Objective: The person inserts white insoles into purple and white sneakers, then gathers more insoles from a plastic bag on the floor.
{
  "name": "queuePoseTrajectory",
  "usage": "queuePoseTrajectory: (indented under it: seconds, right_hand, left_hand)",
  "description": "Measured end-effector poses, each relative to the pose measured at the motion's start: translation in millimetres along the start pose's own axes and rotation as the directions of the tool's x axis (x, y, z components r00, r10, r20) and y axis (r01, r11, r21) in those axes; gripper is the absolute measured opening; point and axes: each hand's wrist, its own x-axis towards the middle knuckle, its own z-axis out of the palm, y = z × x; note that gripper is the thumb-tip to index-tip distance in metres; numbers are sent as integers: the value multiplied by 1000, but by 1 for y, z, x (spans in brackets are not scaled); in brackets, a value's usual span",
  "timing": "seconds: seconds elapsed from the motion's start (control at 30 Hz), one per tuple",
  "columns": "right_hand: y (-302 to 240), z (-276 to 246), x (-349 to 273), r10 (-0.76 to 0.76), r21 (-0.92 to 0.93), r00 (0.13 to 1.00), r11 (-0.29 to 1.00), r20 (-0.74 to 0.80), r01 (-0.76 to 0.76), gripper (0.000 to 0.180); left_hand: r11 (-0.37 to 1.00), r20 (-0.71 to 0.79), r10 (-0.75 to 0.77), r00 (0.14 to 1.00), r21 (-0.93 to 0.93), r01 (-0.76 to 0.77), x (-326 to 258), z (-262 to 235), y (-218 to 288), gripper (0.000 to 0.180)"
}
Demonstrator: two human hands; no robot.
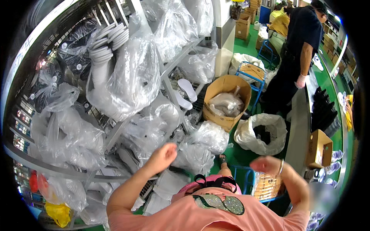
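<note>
Head view. The left hand point(165, 155) is raised in front of the person, fingers curled into a loose fist that grips nothing visible; it hovers just before a clear plastic bag point(194, 157) of pale contents lying on the green floor point(241, 156) at the foot of the metal rack point(169, 71). The right hand point(266, 164) is lifted at the right, fingers bent inward, empty, a thin bangle at the wrist; it hangs above a blue wire crate point(266, 186) of tan pieces.

The rack fills the left half of the view, its slanted shelves crowded with clear bags; a large hanging bag point(129, 82) holds white sole-shaped pieces stacked at its top, long axis running down the shelf slope. Two loose white insoles point(185, 92) lie on the wire shelf near the rack's right edge, long axes roughly up-down. A yellow bag point(58, 213) sits at the rack's lower left corner.

Right of the rack an open brown carton point(227, 102) holds a plastic-wrapped bundle; beside it stands an open white sack point(262, 134) with dark contents. A small open carton point(319, 148) rests on the edge of the conveyor surface point(300, 127), where dark pieces are stacked. Another person point(296, 50) in dark clothing stands at that surface's far end. Blue stools and further cartons stand behind.
</note>
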Motion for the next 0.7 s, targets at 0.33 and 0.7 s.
queuePoseTrajectory:
  seconds: [0.33, 0.7]
  right_hand:
    - [-205, -221, 268, -896, -590, 416, 421, -155, 688, 23]
    - [-285, -242, 442, -815, -549, 428, 166, 391, 819, 19]
  left_hand:
    - [654, -581, 663, 471, 756, 12, 287, -74, 157, 70]
    - [632, -444, 282, 851, 753, 184, 346, -53, 138, 18]
